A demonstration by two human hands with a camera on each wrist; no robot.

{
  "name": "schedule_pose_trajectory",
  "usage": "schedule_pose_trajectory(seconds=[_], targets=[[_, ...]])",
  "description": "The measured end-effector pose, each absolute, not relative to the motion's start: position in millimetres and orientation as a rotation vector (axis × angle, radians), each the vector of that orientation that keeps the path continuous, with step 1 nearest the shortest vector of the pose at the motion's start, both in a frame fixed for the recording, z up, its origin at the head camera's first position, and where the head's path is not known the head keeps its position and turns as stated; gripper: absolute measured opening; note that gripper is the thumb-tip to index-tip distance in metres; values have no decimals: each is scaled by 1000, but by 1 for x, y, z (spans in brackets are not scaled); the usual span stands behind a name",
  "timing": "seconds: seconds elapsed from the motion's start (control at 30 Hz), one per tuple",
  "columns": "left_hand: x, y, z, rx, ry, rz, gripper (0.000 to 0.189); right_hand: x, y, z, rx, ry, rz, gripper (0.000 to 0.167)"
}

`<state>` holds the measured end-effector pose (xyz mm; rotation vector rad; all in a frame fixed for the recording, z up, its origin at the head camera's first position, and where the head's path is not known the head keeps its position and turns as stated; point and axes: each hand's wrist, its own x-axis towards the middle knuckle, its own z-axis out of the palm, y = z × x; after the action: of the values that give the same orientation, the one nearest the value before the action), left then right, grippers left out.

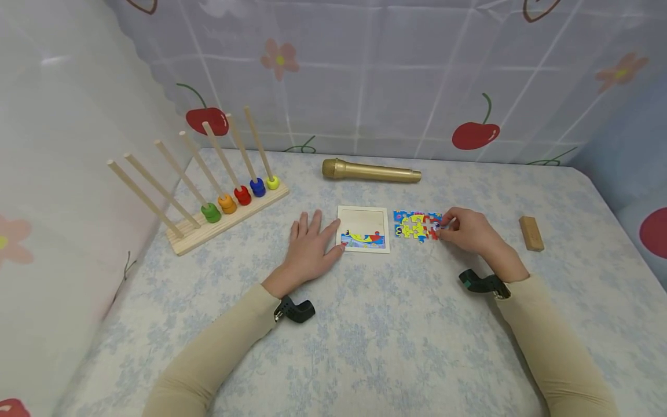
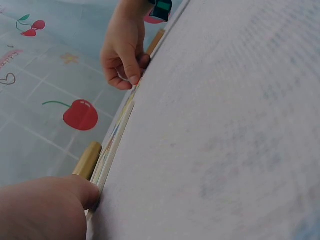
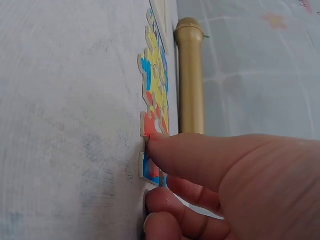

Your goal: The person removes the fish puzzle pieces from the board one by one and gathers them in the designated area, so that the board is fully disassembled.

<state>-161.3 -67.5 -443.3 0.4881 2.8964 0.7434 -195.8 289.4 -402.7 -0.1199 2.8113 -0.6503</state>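
Note:
A white puzzle tray [image 1: 363, 209] lies mid-table, with a strip of colourful pieces along its near side. My left hand [image 1: 311, 250] rests palm down with fingers spread; its thumb and index finger touch the tray's left edge. Right of the tray lies a group of loose puzzle pieces [image 1: 416, 226] in yellow, red and blue, some interlocked. At this group's right end my right hand [image 1: 465, 231] pinches a puzzle piece between thumb and curled fingers. In the right wrist view the thumb [image 3: 180, 155] partly hides the held piece, beside a red piece [image 3: 150, 124].
A gold toy microphone [image 1: 372, 171] lies behind the tray. At the left stands a wooden peg rack [image 1: 229, 223] with coloured rings on several of its upright rods. A small wooden block [image 1: 531, 233] lies to the right of my right hand. A patterned curtain backs the table.

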Motion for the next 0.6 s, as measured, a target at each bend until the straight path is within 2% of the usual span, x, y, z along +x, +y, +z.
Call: schedule_pose_trajectory(seconds=[0.6], targets=[[-161, -67, -442, 480, 2891, 753, 63, -196, 290, -402, -121, 2816, -664, 24]])
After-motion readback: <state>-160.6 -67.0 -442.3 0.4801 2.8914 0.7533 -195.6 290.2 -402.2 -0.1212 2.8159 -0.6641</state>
